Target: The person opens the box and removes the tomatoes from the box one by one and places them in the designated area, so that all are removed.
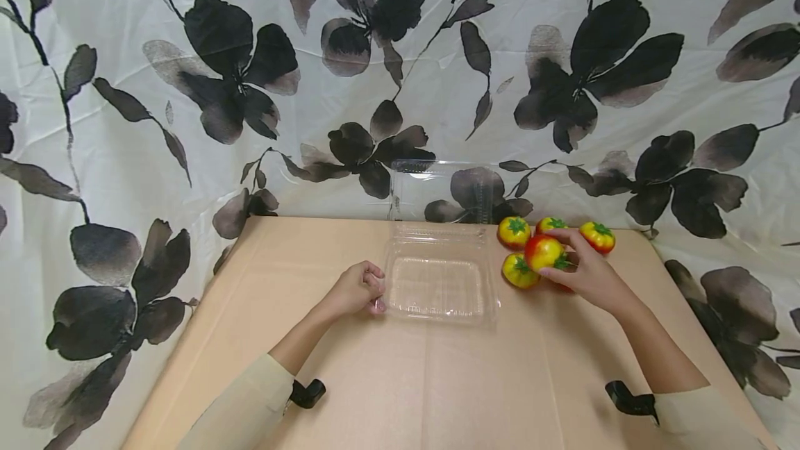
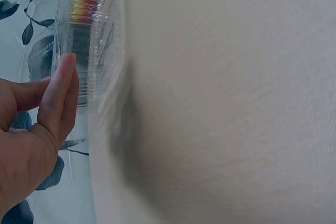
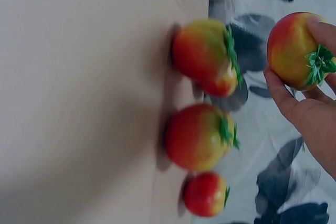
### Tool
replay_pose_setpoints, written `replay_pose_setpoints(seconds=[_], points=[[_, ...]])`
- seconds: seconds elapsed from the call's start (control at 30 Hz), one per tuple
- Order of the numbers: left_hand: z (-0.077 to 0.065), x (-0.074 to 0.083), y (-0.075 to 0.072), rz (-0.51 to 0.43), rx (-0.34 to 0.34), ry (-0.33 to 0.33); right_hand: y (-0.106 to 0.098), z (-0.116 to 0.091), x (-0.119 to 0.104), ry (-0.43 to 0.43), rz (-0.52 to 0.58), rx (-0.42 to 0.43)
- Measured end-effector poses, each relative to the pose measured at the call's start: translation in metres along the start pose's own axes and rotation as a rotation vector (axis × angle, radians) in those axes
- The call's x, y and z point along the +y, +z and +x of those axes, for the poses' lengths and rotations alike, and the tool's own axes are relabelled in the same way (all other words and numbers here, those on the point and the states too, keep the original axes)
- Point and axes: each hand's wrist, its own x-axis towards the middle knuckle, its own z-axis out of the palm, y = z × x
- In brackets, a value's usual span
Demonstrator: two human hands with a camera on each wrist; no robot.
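A clear plastic clamshell container [image 1: 441, 318] stands with its lid [image 1: 437, 189] raised at the back. At its left side, my left hand [image 1: 357, 289] pinches the rim between thumb and fingers; the left wrist view shows the fingertips [image 2: 65, 64] against the ribbed wall. My right hand [image 1: 590, 273] grips a red-and-yellow tomato [image 1: 542, 253] with a green leafy top, held up over the other tomatoes. In the right wrist view this tomato [image 3: 291, 51] sits between thumb and fingers, well clear of the table.
Several more tomatoes lie right of the container, among them one beside its wall [image 1: 514, 232], one nearer [image 1: 520, 271] and one at the far right [image 1: 598, 237]. A light brown table [image 1: 387, 387] lies under everything. Behind it hangs a white cloth [image 1: 462, 103] with dark flowers.
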Motion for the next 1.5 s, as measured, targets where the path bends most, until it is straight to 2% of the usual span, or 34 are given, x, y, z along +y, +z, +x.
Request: replay_pose_setpoints(seconds=[0.27, 0.57, 0.83, 1.07, 1.27, 1.4, 1.5], points=[[0.000, -0.001, 0.000, 0.015, 0.012, 0.010, -0.028, -0.006, 0.016, 0.078, -0.118, 0.023], [0.000, -0.001, 0.000, 0.003, 0.004, 0.004, -0.056, -0.011, 0.037, 0.045, -0.179, 0.089], [0.001, -0.002, -0.001, -0.002, -0.005, 0.008, -0.070, -0.014, 0.055, 0.172, -0.138, 0.036], [0.000, -0.001, -0.001, 0.007, 0.005, 0.009, -0.077, -0.013, 0.069, 0.234, -0.190, 0.004], [0.000, 0.000, 0.000, 0.010, 0.007, 0.016, -0.079, -0.014, 0.081, 0.240, -0.201, -0.001], [0.000, 0.000, 0.001, 0.009, 0.008, 0.011, -0.080, -0.014, 0.089, 0.239, -0.172, -0.008], [0.001, -0.001, 0.001, 0.007, 0.005, 0.007, -0.080, -0.014, 0.094, 0.275, -0.157, -0.026]])
